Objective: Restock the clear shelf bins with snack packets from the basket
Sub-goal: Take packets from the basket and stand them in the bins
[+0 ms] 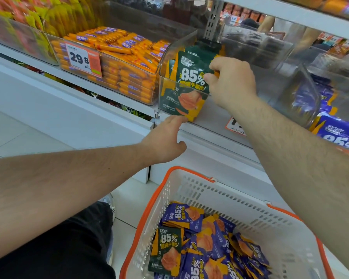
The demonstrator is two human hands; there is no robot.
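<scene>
Just right of the frame's centre, up at shelf height, the right hand [230,81] pinches the upper right edge of a green snack packet [190,83] between thumb and curled fingers, setting it upright at the front of a clear shelf bin [165,63]. More green packets stand behind it in the same bin. Below, at mid frame, the left hand [165,137] reaches up with fingers extended and relaxed, fingertips touching or nearly touching the packet's lower corner at the bin's front wall; it grips nothing.

The step in hand looks like placing and squaring this packet in its row. The next move probably calls for letting go once it stands steady, then reaching down to the white basket [250,206] with the orange rim at the bottom of the frame, where a loose green packet [166,250] lies among many purple packets [208,244]. Matching colour to bin seems to matter: another clear bin [308,93] at the right edge holds purple ones.

The held packet stands with its long axis vertical, its printed face turned out toward the viewer and the text upright, leaning slightly left.

To the upper left, a bin of orange sausage sticks [127,57] carries a price tag [83,59].
</scene>
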